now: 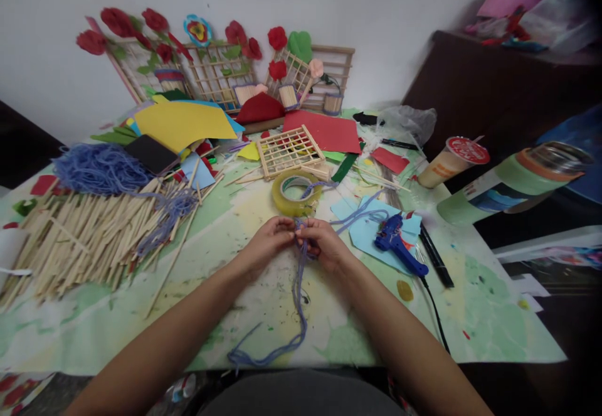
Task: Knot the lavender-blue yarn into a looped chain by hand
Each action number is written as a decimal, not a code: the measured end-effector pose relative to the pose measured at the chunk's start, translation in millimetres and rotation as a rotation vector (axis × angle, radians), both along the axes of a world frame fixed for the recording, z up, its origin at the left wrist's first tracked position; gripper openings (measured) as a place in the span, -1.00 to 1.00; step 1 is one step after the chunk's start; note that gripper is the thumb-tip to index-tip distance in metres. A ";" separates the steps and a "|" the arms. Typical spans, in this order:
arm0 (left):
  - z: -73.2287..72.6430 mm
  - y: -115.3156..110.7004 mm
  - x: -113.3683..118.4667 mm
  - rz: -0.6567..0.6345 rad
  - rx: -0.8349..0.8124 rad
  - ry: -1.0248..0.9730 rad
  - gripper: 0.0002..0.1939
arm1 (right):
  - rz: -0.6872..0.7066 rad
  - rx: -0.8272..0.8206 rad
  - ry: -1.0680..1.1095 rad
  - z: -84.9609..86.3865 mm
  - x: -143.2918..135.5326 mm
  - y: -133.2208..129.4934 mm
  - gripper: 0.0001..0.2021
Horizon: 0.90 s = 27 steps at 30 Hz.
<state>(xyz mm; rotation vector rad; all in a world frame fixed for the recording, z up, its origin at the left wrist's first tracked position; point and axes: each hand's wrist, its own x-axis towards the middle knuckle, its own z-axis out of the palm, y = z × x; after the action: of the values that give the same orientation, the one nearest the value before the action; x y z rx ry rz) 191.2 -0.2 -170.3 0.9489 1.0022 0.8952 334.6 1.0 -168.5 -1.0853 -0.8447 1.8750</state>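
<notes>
Both hands meet at the middle of the table, fingertips pinched on blue-purple yarn (300,290). My left hand (271,240) is closed on it from the left, and my right hand (324,240) grips it from the right. Strands hang from between the fingers, run down toward the table's front edge and curl left there. More yarn trails off to the right, over light blue paper (364,240). Just beyond my fingers lies a roll of clear yellowish tape (281,199), with yarn across it. The exact spot where the fingertips meet is partly hidden.
A blue glue gun (397,243) with its cord lies at right, beside a black pen (436,256). A cup (449,165) and a bottle (498,187) stand farther right. Wooden sticks (103,234) and a yarn heap (101,168) cover the left. A stick lattice (289,152) lies behind the tape.
</notes>
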 end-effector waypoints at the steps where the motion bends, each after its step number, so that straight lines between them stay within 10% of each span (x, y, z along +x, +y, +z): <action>1: 0.8 -0.9 0.5 -0.010 -0.057 -0.060 -0.68 | 0.000 -0.005 -0.004 -0.1 0.0 0.1 -0.90; 22: 6.9 6.3 -6.4 -0.079 -0.329 -0.220 -0.67 | 0.082 -0.010 -0.112 -2.2 2.2 1.1 -0.89; 27: 13.4 6.0 -14.1 -0.209 -0.205 0.110 -0.61 | 0.079 0.000 -0.130 -2.2 4.5 1.5 -0.88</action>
<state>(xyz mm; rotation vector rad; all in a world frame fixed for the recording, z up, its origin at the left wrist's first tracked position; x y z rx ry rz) 177.1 5.8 -156.9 0.9161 1.0455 0.5600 339.1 2.5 -170.7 -1.1998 -0.9741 1.8854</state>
